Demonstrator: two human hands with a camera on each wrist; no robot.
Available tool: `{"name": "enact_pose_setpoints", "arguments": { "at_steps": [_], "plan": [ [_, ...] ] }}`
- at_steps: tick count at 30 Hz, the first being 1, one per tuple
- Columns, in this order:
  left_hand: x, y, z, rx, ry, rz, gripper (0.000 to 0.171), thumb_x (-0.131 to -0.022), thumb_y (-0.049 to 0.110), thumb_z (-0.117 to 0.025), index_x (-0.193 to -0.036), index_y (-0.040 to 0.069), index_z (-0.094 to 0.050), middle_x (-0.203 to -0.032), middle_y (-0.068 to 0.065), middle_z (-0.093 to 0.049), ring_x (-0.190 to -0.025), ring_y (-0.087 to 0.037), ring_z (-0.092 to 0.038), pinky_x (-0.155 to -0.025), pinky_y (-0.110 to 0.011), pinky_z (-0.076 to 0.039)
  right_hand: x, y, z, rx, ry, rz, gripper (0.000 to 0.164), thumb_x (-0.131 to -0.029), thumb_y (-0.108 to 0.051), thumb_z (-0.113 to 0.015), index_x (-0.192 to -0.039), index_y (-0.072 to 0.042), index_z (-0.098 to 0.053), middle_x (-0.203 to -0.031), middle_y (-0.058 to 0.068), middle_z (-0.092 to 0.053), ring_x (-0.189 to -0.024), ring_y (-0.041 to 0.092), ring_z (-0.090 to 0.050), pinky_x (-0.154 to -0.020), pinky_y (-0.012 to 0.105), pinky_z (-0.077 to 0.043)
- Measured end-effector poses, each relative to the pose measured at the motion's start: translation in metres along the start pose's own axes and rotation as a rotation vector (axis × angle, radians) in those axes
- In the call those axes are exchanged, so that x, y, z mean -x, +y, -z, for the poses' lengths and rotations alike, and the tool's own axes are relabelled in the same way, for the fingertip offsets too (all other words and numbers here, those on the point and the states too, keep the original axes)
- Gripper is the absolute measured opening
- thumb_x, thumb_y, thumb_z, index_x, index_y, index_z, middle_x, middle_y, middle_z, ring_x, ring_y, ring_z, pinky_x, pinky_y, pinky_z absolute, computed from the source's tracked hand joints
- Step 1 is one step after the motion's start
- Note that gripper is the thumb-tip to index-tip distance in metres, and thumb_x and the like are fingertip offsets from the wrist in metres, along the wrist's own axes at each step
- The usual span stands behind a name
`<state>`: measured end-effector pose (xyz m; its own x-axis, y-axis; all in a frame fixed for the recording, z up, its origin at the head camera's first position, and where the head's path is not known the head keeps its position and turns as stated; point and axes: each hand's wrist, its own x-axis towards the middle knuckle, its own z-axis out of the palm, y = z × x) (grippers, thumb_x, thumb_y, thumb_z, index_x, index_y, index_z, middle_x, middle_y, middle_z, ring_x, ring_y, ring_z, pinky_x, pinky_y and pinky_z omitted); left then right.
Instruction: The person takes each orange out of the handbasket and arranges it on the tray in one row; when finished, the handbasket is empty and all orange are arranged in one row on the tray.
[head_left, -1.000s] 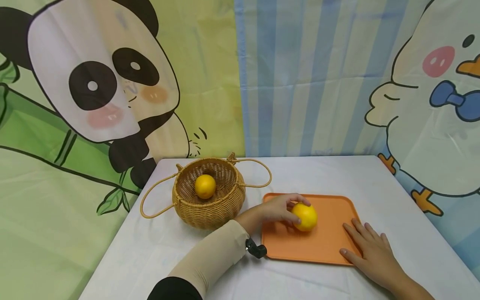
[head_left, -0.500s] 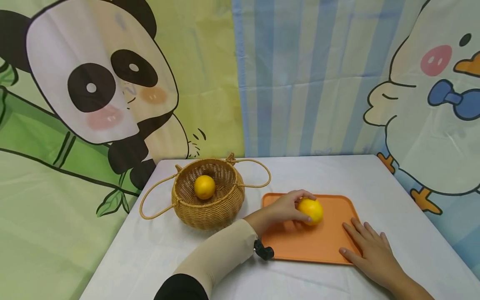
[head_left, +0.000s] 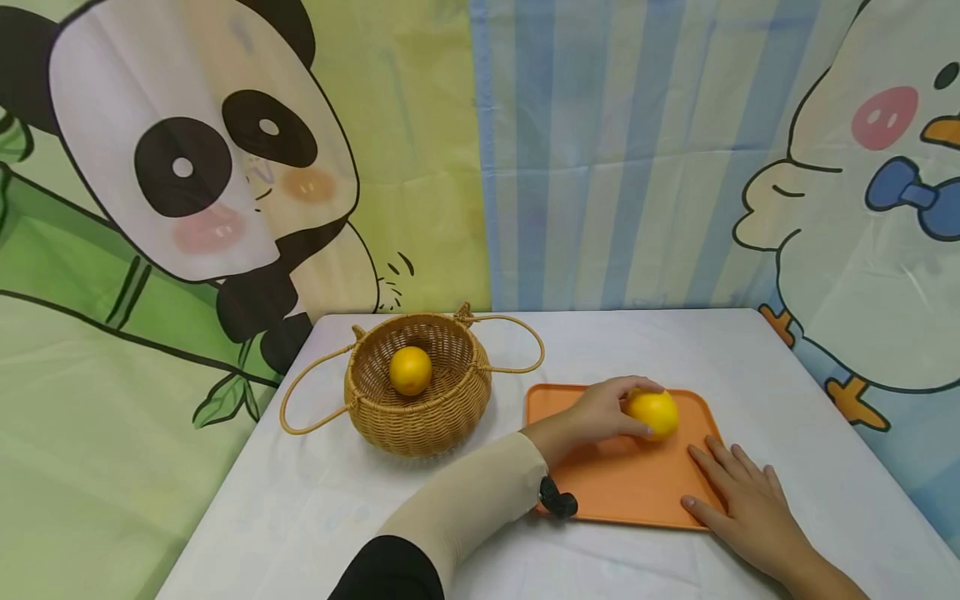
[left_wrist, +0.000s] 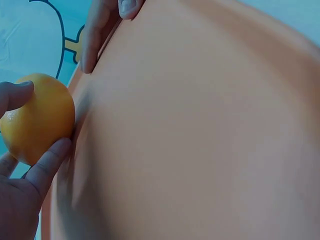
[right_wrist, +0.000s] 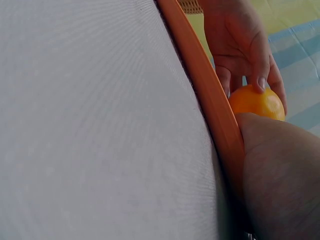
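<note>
My left hand (head_left: 611,411) grips an orange (head_left: 653,414) between thumb and fingers, over the far right part of an orange-coloured tray (head_left: 630,492). In the left wrist view the thumb lies on one side of the orange (left_wrist: 42,122) and fingers on the other. Whether the fruit touches the tray is hard to tell. My right hand (head_left: 750,508) rests with spread fingers on the tray's right edge. From the right wrist, part of that hand (right_wrist: 282,170) hides some of the orange (right_wrist: 257,100).
A wicker basket (head_left: 420,429) with two looped handles stands left of the tray, holding another orange (head_left: 410,371). A white cloth (head_left: 585,562) covers the table. Printed curtains (head_left: 600,167) hang behind it. A small black device (head_left: 558,498) sits at the left wrist.
My left hand has carried the orange to the right and slightly away across the tray. The right hand, basket and tray have stayed in place.
</note>
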<state>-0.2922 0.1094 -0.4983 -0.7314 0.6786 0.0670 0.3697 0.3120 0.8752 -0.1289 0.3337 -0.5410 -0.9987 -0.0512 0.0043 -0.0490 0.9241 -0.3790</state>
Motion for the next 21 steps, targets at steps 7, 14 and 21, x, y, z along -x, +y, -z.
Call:
{"name": "enact_pose_setpoints", "arguments": {
  "at_steps": [7, 14, 21],
  "plan": [
    [-0.017, 0.005, -0.011, 0.011, -0.006, -0.002, 0.059, -0.087, 0.020, -0.092, -0.138, 0.036, -0.068, -0.141, 0.023, -0.061, -0.121, -0.003, -0.057, -0.106, -0.026, -0.048, -0.001, 0.000, 0.000, -0.006, 0.005, 0.003, 0.095, -0.098, -0.071, -0.061, -0.162, -0.002, -0.043, -0.168, 0.035, -0.025, -0.149, 0.067, -0.015, -0.110, 0.087, 0.009],
    [-0.031, 0.005, -0.023, 0.025, -0.003, 0.012, 0.060, -0.089, 0.017, -0.090, -0.141, 0.036, -0.066, -0.143, 0.022, -0.059, -0.118, -0.001, -0.058, -0.104, -0.024, -0.048, -0.001, -0.001, 0.001, -0.001, 0.004, 0.001, 0.095, -0.098, -0.071, -0.062, -0.162, -0.003, -0.043, -0.168, 0.035, -0.026, -0.149, 0.067, -0.015, -0.110, 0.086, 0.010],
    [-0.040, 0.008, -0.033, -0.006, -0.003, 0.004, 0.060, -0.091, 0.017, -0.088, -0.143, 0.034, -0.063, -0.149, 0.021, -0.055, -0.129, -0.001, -0.055, -0.111, -0.025, -0.044, -0.002, -0.001, 0.001, 0.017, 0.014, -0.001, 0.093, -0.098, -0.069, -0.063, -0.161, -0.003, -0.045, -0.168, 0.034, -0.027, -0.147, 0.067, -0.019, -0.109, 0.089, 0.004]
  ]
}}
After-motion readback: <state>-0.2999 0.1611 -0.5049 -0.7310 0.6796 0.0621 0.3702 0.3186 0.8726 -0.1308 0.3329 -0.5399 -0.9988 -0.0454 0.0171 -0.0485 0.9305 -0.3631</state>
